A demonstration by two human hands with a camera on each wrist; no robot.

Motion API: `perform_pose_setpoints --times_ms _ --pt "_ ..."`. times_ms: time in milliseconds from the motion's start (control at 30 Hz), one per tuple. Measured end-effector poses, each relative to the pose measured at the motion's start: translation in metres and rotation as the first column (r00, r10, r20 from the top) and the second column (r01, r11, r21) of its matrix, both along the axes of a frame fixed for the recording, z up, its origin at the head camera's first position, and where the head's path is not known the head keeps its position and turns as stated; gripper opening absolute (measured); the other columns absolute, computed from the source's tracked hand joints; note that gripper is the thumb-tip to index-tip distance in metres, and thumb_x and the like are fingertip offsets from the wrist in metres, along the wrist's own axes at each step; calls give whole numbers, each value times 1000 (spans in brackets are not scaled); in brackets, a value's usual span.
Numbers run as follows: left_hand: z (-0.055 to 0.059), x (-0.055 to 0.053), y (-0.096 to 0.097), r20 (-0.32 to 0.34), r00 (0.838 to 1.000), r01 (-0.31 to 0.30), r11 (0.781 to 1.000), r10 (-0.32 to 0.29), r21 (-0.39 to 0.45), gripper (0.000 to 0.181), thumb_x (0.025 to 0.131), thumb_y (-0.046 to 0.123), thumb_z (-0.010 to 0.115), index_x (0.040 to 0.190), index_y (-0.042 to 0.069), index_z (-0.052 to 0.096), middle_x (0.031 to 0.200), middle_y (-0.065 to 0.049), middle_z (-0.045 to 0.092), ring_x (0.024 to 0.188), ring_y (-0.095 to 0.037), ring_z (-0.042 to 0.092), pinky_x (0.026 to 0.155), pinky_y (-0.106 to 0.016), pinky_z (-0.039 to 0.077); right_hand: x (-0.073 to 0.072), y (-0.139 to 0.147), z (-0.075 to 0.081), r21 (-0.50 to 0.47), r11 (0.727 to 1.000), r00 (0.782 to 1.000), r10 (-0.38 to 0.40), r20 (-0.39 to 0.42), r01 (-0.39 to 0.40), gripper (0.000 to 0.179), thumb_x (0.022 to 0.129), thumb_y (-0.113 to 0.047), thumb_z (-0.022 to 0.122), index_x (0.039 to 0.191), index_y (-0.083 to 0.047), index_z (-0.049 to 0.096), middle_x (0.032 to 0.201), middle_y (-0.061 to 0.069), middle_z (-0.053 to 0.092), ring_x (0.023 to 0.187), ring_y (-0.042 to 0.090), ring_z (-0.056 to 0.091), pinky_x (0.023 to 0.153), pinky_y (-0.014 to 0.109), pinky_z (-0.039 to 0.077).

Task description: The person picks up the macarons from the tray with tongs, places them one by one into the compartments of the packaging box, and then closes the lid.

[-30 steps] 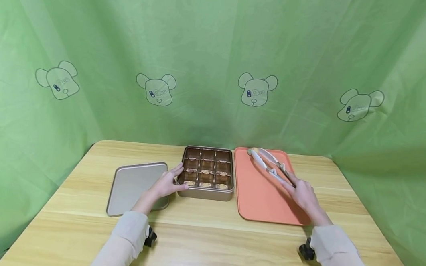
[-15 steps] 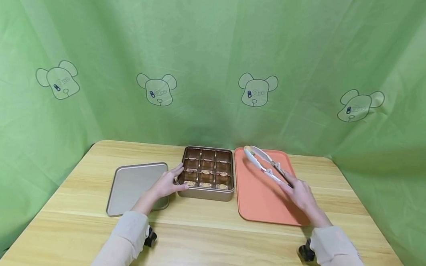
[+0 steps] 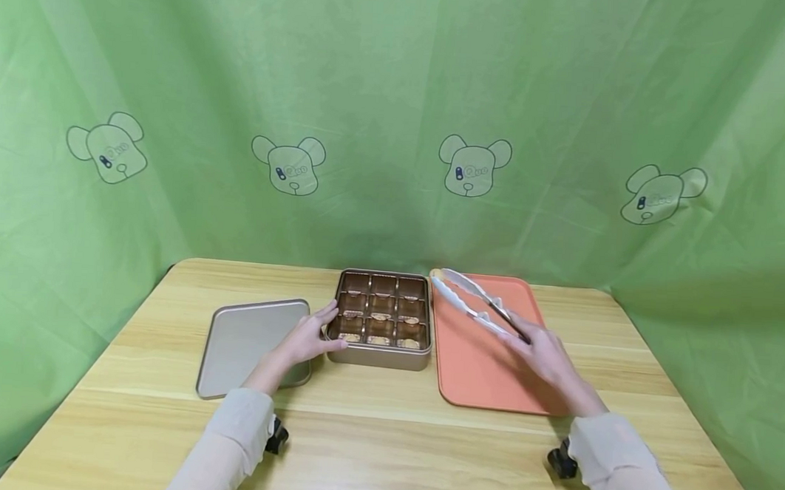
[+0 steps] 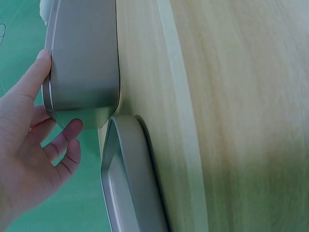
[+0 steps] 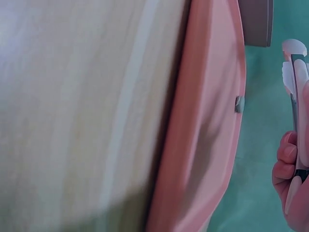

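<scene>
On a pale wood-grain table (image 3: 381, 459): square bronze-brown metal tin box (image 3: 378, 357), fitted with a clear brown plastic insert (image 3: 382, 306) of nine compartments, three by three. At the tin box's near-left corner, left hand (image 3: 304, 339), thumb and fingers spread wide, touching its rim; outer fingers slightly bent and free of it in the left wrist view. Left of the tin box, flat grey-brown square metal lid (image 3: 250, 348) with rounded corners, angled on the table, just beside the box at its nearest corner and partly covered by the left hand. Just right of the tin box, coral-pink rectangular tray (image 3: 485, 379) with a raised rim. Above that tray, right of the tin box, right hand (image 3: 539, 350), fingers wrapped round a pair of dark-handled tongs (image 3: 453, 292) with white scalloped ends, slanting towards the tin box's far-right corner. At the tongs' tips, near that corner, small tan piece (image 3: 437, 272) (too blurry to identify). Right of the tin box too, at the tray's edge in the right wrist view, small grey thing (image 5: 239, 105). Behind the tin box, green curtain (image 3: 375, 66) printed with round-eared animal heads. Nearer than the tin box, pale sleeves (image 3: 232, 429) on both arms.
</scene>
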State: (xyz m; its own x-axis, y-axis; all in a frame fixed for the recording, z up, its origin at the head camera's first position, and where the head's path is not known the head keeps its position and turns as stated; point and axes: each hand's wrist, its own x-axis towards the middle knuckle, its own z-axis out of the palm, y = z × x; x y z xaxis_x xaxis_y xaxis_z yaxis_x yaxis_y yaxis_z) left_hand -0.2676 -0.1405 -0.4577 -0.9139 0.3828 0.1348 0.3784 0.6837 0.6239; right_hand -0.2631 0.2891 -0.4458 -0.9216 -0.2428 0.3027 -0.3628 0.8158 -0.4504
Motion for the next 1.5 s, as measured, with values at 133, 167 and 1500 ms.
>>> perform_pose_setpoints --times_ms 133,167,1500 --pt "0 -1 0 -1 1000 -3 1000 3 -6 78 77 31 71 134 -9 35 148 -17 22 131 -40 26 110 -47 19 -2 -7 5 17 1000 1000 20 -20 -20 57 89 -37 56 135 -5 42 121 28 54 95 35 56 76 50 46" --pt "0 -1 0 -1 1000 -3 1000 3 -7 78 77 31 71 134 -9 35 148 -17 22 131 -40 26 110 -47 19 -2 -9 6 17 1000 999 27 -26 -26 57 89 -36 57 135 -5 43 120 28 54 93 34 56 74 49 47" --pt "0 0 1 -10 1000 -4 1000 4 2 76 77 29 71 132 -11 37 146 -19 25 130 -41 29 109 -47 22 2 -98 9 47 972 973 229 16 -229 58 85 -41 60 132 -9 48 126 16 54 112 36 53 94 48 43"
